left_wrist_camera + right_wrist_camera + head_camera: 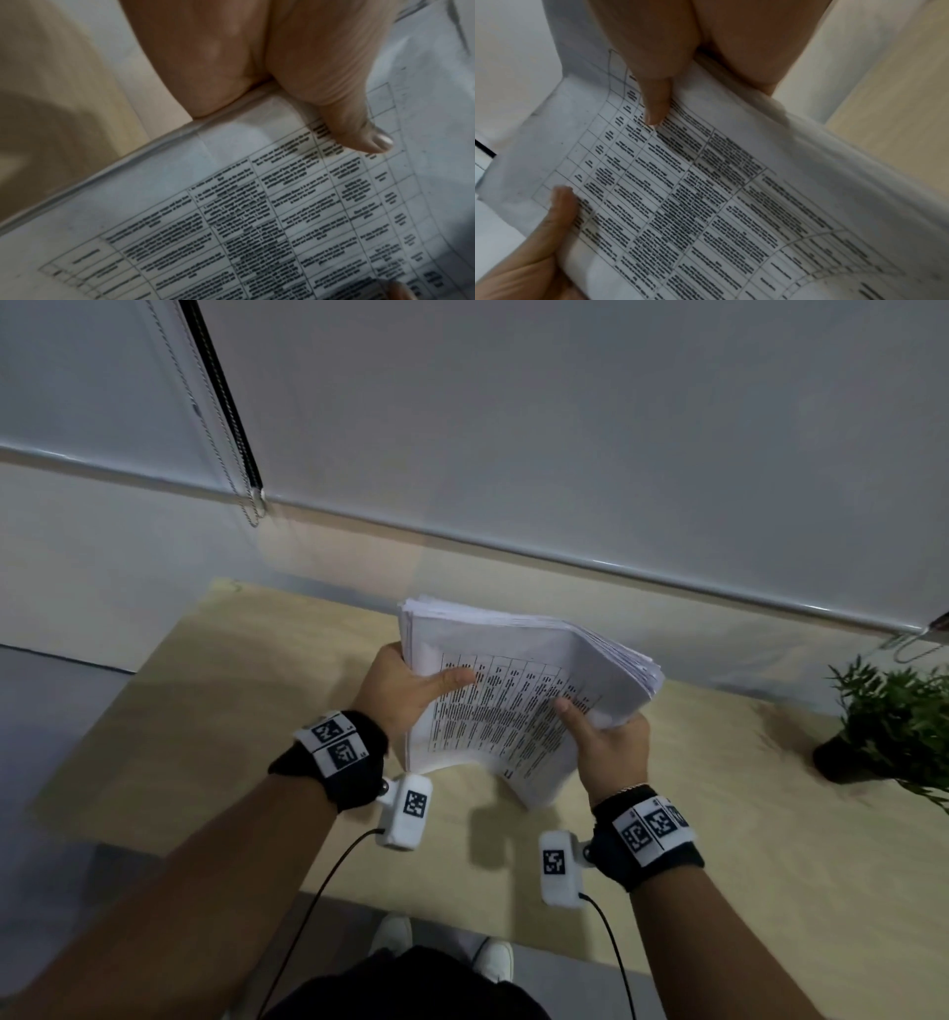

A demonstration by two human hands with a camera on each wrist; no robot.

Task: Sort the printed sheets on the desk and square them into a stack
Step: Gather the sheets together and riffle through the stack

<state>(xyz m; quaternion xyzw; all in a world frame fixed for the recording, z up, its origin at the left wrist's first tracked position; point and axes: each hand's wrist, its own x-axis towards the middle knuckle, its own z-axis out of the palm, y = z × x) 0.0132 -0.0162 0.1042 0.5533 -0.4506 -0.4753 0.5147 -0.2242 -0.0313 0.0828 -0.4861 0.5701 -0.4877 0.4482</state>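
A thick stack of printed sheets (pixel 513 690) with a table of text on top is held up above the wooden desk (pixel 205 711). My left hand (pixel 411 685) grips its left edge, thumb lying on the top page. My right hand (pixel 601 737) grips the right edge, thumb on the print, and the sheets fan out unevenly there. In the left wrist view my left hand's thumb (pixel 359 125) presses on the top sheet (pixel 257 213). In the right wrist view my right hand's thumb (pixel 654 91) lies on the page (pixel 706 192), and the left hand (pixel 539 253) shows at the lower left.
A small potted plant (pixel 893 721) stands on the desk at the right. A wall with lowered blinds (pixel 565 428) and a bead chain (pixel 205 403) runs behind the desk. My white shoes (pixel 493 958) show below the desk's near edge.
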